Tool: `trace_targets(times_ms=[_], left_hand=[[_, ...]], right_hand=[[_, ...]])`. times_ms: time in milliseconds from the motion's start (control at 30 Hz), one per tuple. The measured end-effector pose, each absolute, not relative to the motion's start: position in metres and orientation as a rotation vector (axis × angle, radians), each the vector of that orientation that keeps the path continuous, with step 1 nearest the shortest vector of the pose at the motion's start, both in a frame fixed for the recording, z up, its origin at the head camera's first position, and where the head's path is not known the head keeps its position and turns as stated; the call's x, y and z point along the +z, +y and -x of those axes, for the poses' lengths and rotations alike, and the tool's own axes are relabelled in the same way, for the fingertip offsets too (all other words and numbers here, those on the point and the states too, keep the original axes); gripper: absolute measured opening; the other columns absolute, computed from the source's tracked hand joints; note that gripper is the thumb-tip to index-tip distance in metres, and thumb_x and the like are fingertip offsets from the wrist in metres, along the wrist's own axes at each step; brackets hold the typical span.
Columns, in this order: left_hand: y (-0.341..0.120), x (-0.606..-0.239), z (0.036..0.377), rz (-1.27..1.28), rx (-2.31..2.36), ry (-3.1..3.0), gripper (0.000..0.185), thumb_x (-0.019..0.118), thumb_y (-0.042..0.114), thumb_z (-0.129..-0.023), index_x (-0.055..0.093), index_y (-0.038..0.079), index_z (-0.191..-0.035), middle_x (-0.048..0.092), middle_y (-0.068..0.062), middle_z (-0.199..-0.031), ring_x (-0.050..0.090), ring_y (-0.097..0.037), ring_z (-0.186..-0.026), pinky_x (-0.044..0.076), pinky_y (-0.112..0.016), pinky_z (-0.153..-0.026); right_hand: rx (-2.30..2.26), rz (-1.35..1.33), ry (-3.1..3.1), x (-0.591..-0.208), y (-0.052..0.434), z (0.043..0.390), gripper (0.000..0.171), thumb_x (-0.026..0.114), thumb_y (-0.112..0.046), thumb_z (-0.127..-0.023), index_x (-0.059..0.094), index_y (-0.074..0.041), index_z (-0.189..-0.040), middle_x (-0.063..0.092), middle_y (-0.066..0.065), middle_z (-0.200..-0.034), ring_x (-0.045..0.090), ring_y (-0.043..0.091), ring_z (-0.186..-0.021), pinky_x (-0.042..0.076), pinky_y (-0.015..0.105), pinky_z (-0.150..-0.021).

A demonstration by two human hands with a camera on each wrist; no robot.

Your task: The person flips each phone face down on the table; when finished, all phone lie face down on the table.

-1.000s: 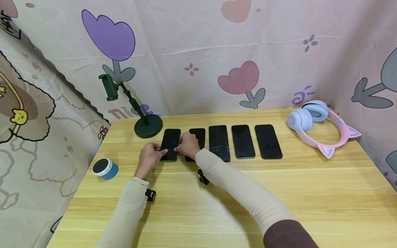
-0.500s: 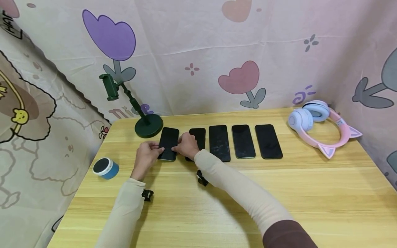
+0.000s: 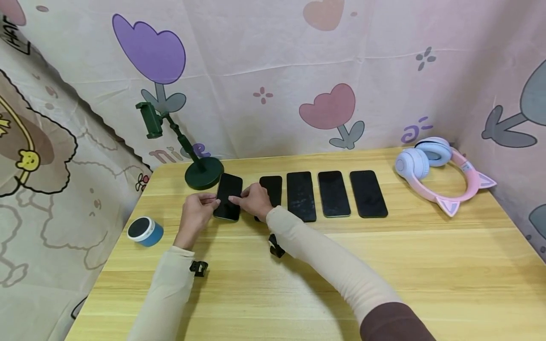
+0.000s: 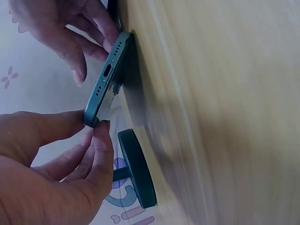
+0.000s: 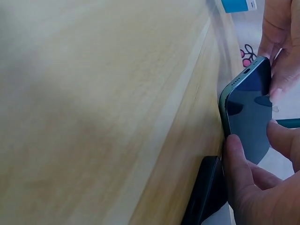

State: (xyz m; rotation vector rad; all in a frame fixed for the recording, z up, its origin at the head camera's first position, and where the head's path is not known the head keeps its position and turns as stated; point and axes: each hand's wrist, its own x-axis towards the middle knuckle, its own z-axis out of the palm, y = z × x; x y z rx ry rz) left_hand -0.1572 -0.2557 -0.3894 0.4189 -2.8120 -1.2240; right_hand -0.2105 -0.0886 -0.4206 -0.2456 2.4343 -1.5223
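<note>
My left hand (image 3: 196,213) pinches the left edge of a dark smartphone (image 3: 229,196), thumb on the screen side and fingers beneath. In the left wrist view the phone's green-blue frame (image 4: 107,75) shows its charging port and speaker holes, and the left edge is raised off the table. The right edge stays low, close to the wood. My right hand (image 3: 255,201) has its fingertips (image 5: 233,140) at that right edge. Its thumb hovers above the screen, apart from it in the left wrist view. Part of a second phone (image 3: 271,184) is hidden behind my right hand.
Several dark phones, one being the large phone (image 3: 301,196), lie in a row to the right. A green phone stand (image 3: 204,173) is behind the held phone. A blue-white round speaker (image 3: 145,232) sits left; pink cat-ear headphones (image 3: 462,194) lie far right on the wooden table (image 3: 426,265).
The phone has shifted left and slightly back, turned a little, and its left side has come up. My left hand moved left with it. My right thumb has moved over the screen.
</note>
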Motion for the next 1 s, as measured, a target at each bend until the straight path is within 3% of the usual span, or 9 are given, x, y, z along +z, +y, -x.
trace_targets(times_ms=[233, 533, 667, 800, 900, 1000], left_hand=[[-0.259, -0.388, 0.156, -0.411, -1.256, -2.780, 0.027, 0.064, 0.013, -0.100, 0.070, -0.003, -0.121, 0.070, -0.021, -0.116, 0.065, -0.028, -0.106, 0.049, -0.023, -0.076], [-0.258, -0.388, 0.155, -0.403, -1.417, -2.702, 0.029, 0.065, 0.015, -0.100, 0.070, -0.002, -0.123, 0.068, -0.020, -0.121, 0.062, -0.025, -0.107, 0.048, -0.017, -0.074], [-0.259, -0.389, 0.156, -0.401, -1.469, -2.692, 0.030, 0.065, 0.015, -0.101, 0.068, -0.001, -0.126, 0.066, -0.018, -0.124, 0.061, -0.024, -0.111, 0.048, -0.016, -0.076], [-0.259, -0.390, 0.156, -0.393, -1.512, -2.694, 0.033, 0.064, 0.017, -0.101, 0.066, -0.001, -0.129, 0.066, -0.018, -0.127, 0.062, -0.025, -0.117, 0.048, -0.015, -0.080], [-0.258, -0.390, 0.156, -0.379, -1.547, -2.693, 0.036, 0.063, 0.019, -0.102, 0.064, -0.001, -0.132, 0.065, -0.019, -0.130, 0.061, -0.024, -0.119, 0.047, -0.014, -0.084], [-0.258, -0.389, 0.156, -0.350, -1.584, -2.703, 0.041, 0.062, 0.024, -0.103, 0.062, -0.001, -0.135, 0.064, -0.020, -0.132, 0.060, -0.024, -0.121, 0.047, -0.014, -0.086]], right_hand=[[-1.580, 0.248, 2.394, -0.425, -0.091, 0.211, 0.039, 0.078, -0.037, -0.090, 0.078, -0.002, -0.073, 0.060, 0.002, -0.056, 0.046, 0.012, -0.051, 0.035, 0.025, -0.048], [-1.649, 0.227, 2.293, -0.421, -0.089, 0.205, 0.044, 0.074, -0.043, -0.093, 0.078, -0.003, -0.075, 0.070, 0.013, -0.070, 0.050, 0.014, -0.054, 0.036, 0.025, -0.048], [-1.694, 0.208, 2.256, -0.420, -0.088, 0.202, 0.046, 0.072, -0.047, -0.093, 0.081, -0.002, -0.091, 0.075, 0.013, -0.082, 0.060, 0.015, -0.064, 0.044, 0.025, -0.055], [-1.770, 0.159, 2.164, -0.419, -0.087, 0.200, 0.050, 0.073, -0.046, -0.093, 0.077, 0.001, -0.108, 0.076, 0.011, -0.092, 0.073, 0.020, -0.080, 0.056, 0.027, -0.072], [-1.843, 0.136, 2.057, -0.420, -0.088, 0.200, 0.050, 0.074, -0.042, -0.093, 0.074, 0.004, -0.114, 0.074, 0.012, -0.101, 0.075, 0.025, -0.085, 0.059, 0.032, -0.082], [-1.896, 0.128, 1.973, -0.420, -0.089, 0.200, 0.050, 0.074, -0.040, -0.094, 0.072, 0.005, -0.117, 0.073, 0.013, -0.106, 0.075, 0.026, -0.089, 0.059, 0.036, -0.083]])
